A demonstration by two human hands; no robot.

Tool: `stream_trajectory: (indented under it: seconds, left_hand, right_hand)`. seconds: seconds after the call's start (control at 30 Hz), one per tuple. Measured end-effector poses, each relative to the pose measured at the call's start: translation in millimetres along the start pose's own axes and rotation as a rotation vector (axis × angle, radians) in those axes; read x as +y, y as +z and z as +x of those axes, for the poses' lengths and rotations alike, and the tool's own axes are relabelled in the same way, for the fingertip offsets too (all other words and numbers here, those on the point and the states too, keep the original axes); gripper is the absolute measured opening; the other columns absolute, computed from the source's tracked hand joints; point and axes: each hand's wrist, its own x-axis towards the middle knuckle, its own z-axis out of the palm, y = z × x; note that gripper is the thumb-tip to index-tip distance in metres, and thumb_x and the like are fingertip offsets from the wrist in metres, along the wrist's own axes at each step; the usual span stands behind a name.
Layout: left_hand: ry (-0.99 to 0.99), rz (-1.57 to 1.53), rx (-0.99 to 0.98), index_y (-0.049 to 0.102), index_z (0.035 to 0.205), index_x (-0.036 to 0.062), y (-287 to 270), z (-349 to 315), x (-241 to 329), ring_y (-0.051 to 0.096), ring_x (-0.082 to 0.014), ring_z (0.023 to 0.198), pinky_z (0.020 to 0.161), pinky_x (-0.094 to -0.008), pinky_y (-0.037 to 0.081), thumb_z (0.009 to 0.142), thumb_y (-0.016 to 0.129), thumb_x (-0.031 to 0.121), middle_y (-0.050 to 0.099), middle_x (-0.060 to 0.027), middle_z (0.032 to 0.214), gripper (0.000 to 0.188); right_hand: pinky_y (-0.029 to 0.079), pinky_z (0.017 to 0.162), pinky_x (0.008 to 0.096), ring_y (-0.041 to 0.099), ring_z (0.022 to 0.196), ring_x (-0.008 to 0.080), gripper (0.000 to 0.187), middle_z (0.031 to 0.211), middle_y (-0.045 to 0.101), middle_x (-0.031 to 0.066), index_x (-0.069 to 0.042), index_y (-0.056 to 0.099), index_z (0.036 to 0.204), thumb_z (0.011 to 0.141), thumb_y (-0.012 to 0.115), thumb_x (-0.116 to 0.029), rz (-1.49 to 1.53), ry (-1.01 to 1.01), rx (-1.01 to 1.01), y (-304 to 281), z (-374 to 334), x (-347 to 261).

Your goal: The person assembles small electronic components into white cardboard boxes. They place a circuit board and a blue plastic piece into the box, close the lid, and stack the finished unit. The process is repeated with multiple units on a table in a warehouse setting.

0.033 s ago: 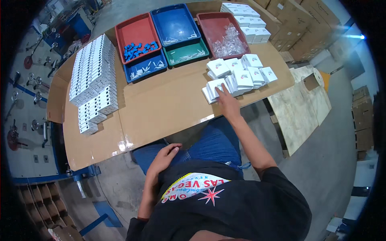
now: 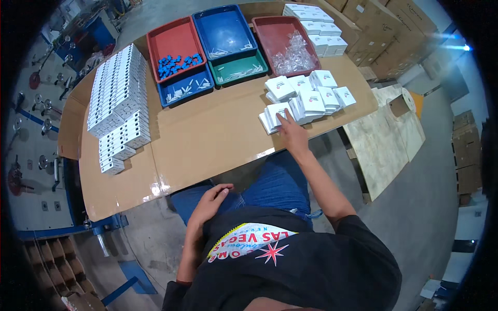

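Note:
My right hand (image 2: 294, 136) reaches over the table's front edge. Its fingertips touch the top of a white square packet (image 2: 280, 112) at the near left of a loose heap of similar flat white packets (image 2: 313, 101), each with small print. The index finger is stretched out, and nothing is gripped. On my left thigh, by the hem of my shirt, lies my left hand (image 2: 211, 202), loosely spread and holding nothing.
Long rows of small white boxes (image 2: 115, 93) stand at left. Behind are a red tray (image 2: 174, 39) of blue pieces, blue (image 2: 224, 26) and green (image 2: 238, 76) trays of small white pieces, and another red tray (image 2: 270, 31) of clear parts. White boxes (image 2: 324, 41) are stacked back right.

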Motion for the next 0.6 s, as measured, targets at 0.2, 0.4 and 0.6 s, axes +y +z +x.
stream_trajectory:
  seconds: [0.2, 0.4, 0.6]
  left_hand:
    - [0.034, -0.216, -0.024, 0.059, 0.139, -0.0011, 3, 20, 34, 0.062, -0.0194, 0.123, 0.108, -0.0335, 0.047, 0.112, 0.047, 0.021, 0.069, -0.0139, 0.131, 0.038]
    - [0.128, -0.394, -0.060, 0.044, 0.153, 0.0029, 6, 49, 62, 0.062, -0.0220, 0.124, 0.106, -0.0361, 0.049, 0.113, 0.044, 0.025, 0.061, -0.0147, 0.140, 0.045]
    - [0.247, -0.573, 0.200, 0.016, 0.166, 0.0112, 24, 81, 108, 0.054, -0.0241, 0.133, 0.107, -0.0379, 0.048, 0.111, 0.046, 0.030, 0.044, -0.0162, 0.155, 0.065]
  right_hand:
    - [0.060, 0.062, 0.0411, 0.075, 0.080, 0.0344, 0.045, 0.143, 0.062, 0.0146, -0.022, 0.064, 0.139, 0.095, 0.068, -0.024, -0.032, -0.126, 0.204, 0, -4, -2]
    - [0.060, 0.069, 0.0391, 0.075, 0.091, 0.0330, 0.048, 0.138, 0.066, 0.0127, -0.016, 0.065, 0.140, 0.092, 0.072, -0.010, 0.280, -0.254, 0.298, -41, -3, -48]
    - [0.061, 0.087, 0.0376, 0.071, 0.115, 0.0341, 0.049, 0.136, 0.066, 0.0213, -0.002, 0.062, 0.140, 0.092, 0.072, -0.006, 0.720, -0.385, 0.062, -71, -31, -105]
